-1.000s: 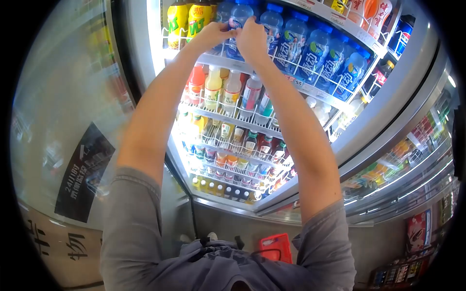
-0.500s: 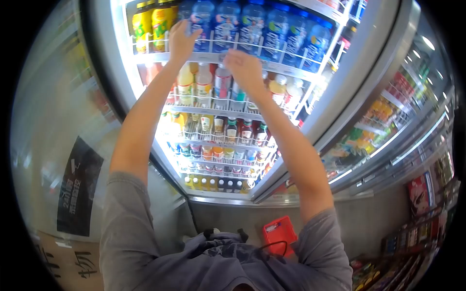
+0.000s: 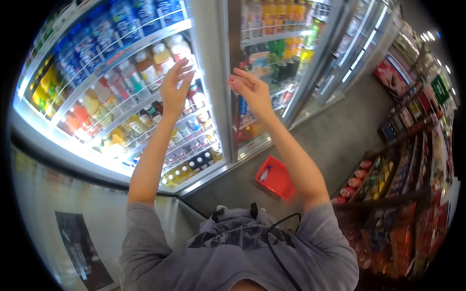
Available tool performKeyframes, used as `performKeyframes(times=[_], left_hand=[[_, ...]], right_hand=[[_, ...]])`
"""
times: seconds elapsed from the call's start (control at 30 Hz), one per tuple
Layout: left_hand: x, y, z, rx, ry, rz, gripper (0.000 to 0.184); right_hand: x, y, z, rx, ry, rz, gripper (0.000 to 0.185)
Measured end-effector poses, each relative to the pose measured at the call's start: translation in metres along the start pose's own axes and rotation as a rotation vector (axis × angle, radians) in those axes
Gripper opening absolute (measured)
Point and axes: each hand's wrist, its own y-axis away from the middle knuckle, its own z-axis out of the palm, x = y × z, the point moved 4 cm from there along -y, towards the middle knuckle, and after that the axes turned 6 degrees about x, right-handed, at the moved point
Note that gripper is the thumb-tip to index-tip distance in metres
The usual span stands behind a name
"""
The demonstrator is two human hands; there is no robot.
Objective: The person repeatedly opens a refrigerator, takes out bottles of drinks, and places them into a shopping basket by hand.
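Note:
My left hand (image 3: 175, 89) is raised in front of the lit drinks fridge, its fingers spread and nothing in them. Behind it, bottles with white caps, among them a pale yellow bottle (image 3: 163, 59), stand on a wire-fronted shelf. To the right, my right hand (image 3: 253, 94) hangs in the air before the neighbouring fridge section, fingers loosely bent and apart, holding nothing. Blue-labelled bottles (image 3: 104, 33) fill the top shelf at the left, with yellow bottles (image 3: 47, 89) at its end. Neither hand appears to touch a bottle.
On the floor a red shopping basket (image 3: 275, 180) holds a small item. The opened fridge door (image 3: 97, 213) is at the lower left. A metal post (image 3: 209, 58) divides the fridge sections. Snack shelves (image 3: 378, 184) stand to the right. A black cable (image 3: 274, 242) hangs over my shirt.
My view has turned to the right, so the fridge shelves now lie further left. Both hands have come away from the blue bottles' shelf, and more of the aisle shows.

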Motion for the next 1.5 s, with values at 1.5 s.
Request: performKeyframes(times=[1.5], left_hand=[[-0.573,0.708,0.307,-0.741,-0.024,-1.255,0.052]], right_hand=[[0.595,0.431,-0.535,0.932,0.419,0.760,0.050]])
